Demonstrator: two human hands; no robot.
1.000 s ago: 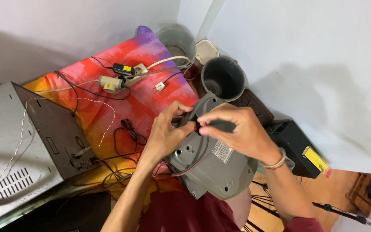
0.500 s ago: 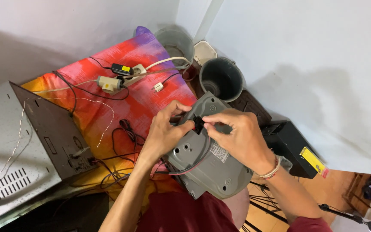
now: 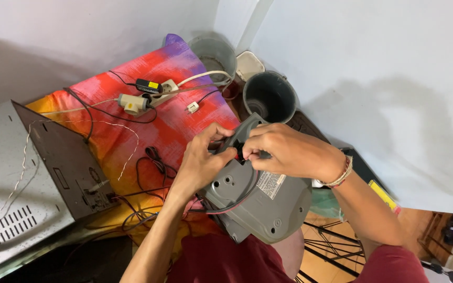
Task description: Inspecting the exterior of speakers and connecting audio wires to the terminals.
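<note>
A grey plastic appliance base (image 3: 258,202) lies bottom-up on my lap, with a paper label on its underside and a dark wire curving across it. My left hand (image 3: 201,160) grips its upper left edge, fingers curled over the rim. My right hand (image 3: 284,152), with a beaded band on the wrist, pinches a small dark and red part at the base's upper edge, close to the left fingertips. What the fingertips pinch is mostly hidden.
A bright red, orange and purple cloth (image 3: 132,126) covers the surface ahead, strewn with black cables and a white power strip (image 3: 142,99) with plugs. A silver metal device case (image 3: 22,183) stands at left. Two grey buckets (image 3: 271,97) sit by the wall.
Both hands stay on the grey base; my right hand has shifted slightly left and lower toward the left fingertips, and the base sits a little lower in view.
</note>
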